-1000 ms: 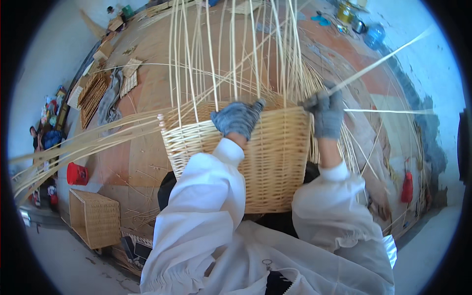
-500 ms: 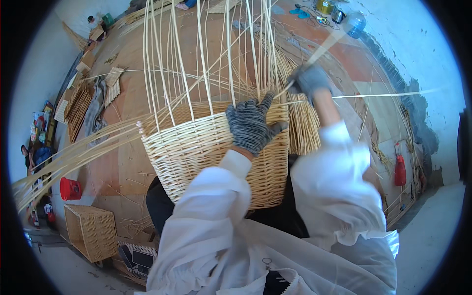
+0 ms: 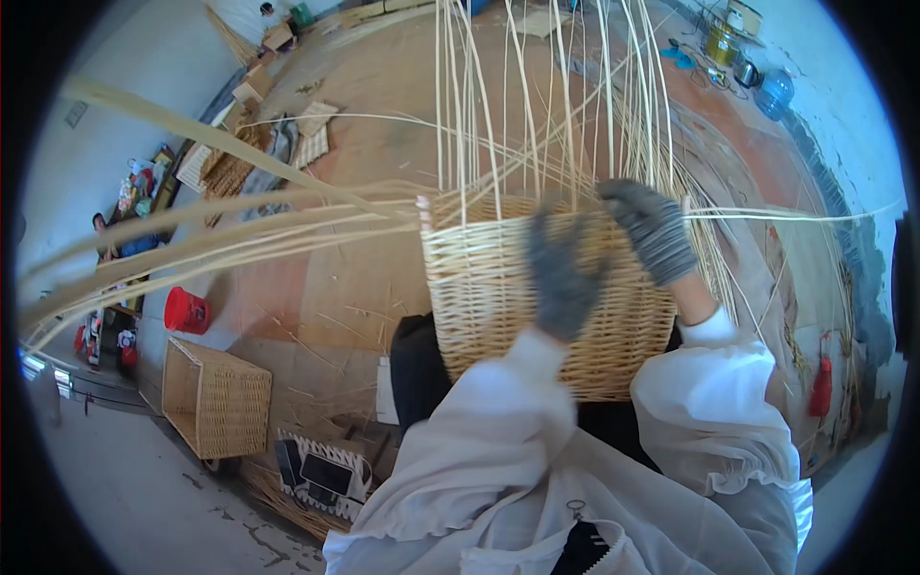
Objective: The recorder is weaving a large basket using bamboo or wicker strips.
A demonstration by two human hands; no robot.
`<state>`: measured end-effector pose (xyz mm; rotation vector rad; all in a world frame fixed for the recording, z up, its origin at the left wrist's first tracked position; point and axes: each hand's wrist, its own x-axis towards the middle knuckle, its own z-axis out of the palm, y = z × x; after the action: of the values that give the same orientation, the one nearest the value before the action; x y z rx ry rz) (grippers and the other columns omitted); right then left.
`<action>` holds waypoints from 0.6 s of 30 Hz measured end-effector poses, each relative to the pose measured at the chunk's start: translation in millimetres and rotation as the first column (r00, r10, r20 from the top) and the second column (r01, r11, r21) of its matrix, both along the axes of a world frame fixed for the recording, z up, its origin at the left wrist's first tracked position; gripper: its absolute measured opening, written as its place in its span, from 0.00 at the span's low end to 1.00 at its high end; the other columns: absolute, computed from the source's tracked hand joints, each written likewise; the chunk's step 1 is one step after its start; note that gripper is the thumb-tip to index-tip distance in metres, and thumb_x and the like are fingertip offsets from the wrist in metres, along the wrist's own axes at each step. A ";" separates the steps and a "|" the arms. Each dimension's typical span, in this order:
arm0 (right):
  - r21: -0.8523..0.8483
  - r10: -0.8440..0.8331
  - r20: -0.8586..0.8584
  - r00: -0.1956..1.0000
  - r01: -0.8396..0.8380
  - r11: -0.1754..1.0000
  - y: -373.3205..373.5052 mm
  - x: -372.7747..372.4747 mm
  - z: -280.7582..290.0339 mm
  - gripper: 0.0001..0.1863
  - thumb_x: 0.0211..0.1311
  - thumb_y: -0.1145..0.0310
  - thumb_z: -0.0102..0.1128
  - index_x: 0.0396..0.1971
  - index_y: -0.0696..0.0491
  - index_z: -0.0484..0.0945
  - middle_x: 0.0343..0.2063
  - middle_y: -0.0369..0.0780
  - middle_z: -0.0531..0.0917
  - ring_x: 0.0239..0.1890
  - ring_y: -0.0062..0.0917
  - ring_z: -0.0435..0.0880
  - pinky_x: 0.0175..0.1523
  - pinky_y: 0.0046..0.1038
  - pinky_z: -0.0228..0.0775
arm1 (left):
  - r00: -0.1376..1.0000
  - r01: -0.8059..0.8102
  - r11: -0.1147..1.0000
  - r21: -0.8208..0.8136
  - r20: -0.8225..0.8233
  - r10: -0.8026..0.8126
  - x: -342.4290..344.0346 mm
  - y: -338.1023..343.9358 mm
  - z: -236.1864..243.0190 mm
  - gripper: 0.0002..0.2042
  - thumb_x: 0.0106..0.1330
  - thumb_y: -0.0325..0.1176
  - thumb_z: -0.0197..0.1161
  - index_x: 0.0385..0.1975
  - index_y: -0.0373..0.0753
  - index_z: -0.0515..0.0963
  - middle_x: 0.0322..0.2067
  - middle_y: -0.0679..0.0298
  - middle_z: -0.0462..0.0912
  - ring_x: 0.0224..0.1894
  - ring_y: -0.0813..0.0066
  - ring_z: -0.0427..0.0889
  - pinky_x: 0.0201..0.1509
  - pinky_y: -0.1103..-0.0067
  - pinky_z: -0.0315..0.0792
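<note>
A pale woven basket rests on my dark-clad lap, with long upright rods rising from its rim and bundles of long strands trailing leftward. Both my hands wear grey knit gloves. My left hand is motion-blurred over the basket's near side, its fingers apart. My right hand is at the upper rim toward the right, fingers curled; what they grip is too small and hidden to name. More thin rods reach out to the right of it.
Another basket lies sideways at lower left, near a red bucket and a dark device. Kettle, water jug and yellow can stand upper right. A red bag is rightward. Someone sits at the far left back.
My right hand has come back from the long rod at right to the rim. My left hand has dropped from the rim and is moving. The basket appears shifted rightward in view.
</note>
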<state>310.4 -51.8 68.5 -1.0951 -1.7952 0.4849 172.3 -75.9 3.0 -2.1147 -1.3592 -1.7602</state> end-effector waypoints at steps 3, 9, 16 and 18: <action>0.437 0.037 0.291 0.956 -0.168 0.884 32.9 -84.6 -9.2 0.06 0.54 0.71 0.54 0.30 0.52 0.79 0.31 0.39 0.81 0.34 0.30 0.80 0.40 0.26 0.72 | 0.860 -0.339 0.912 -0.231 0.317 0.400 -118.1 2.4 -43.9 0.19 0.55 0.26 0.64 0.46 0.30 0.68 0.37 0.61 0.69 0.33 0.73 0.71 0.40 0.81 0.69; -0.021 0.069 0.993 0.092 -0.445 0.895 126.6 -227.6 -29.6 0.07 0.54 0.70 0.52 0.29 0.50 0.80 0.28 0.41 0.81 0.35 0.35 0.79 0.44 0.31 0.71 | 0.791 -0.132 0.905 -0.403 0.508 0.342 -174.4 28.2 -64.8 0.16 0.54 0.31 0.66 0.39 0.29 0.74 0.27 0.62 0.77 0.30 0.76 0.73 0.40 0.78 0.70; -0.141 0.101 0.988 -0.117 -0.409 0.901 184.5 -223.9 0.9 0.06 0.52 0.67 0.54 0.28 0.51 0.79 0.29 0.41 0.80 0.34 0.34 0.78 0.43 0.33 0.70 | 0.860 0.046 0.839 -0.542 0.449 0.242 -192.5 26.2 -60.0 0.11 0.57 0.26 0.63 0.37 0.30 0.72 0.32 0.64 0.77 0.32 0.81 0.72 0.39 0.83 0.70; -0.110 0.081 0.994 -0.079 -0.501 0.859 173.5 -214.5 35.3 0.06 0.51 0.67 0.55 0.27 0.51 0.78 0.29 0.41 0.79 0.34 0.34 0.77 0.42 0.33 0.70 | 0.841 0.091 0.876 -0.474 0.508 0.187 -197.9 29.2 -64.0 0.09 0.57 0.26 0.63 0.35 0.31 0.72 0.30 0.65 0.77 0.31 0.82 0.72 0.38 0.84 0.69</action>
<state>95.8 121.7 103.9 -0.7225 -3.3575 -0.6695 -25.6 -46.7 -61.0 -1.7820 -2.1790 -2.3070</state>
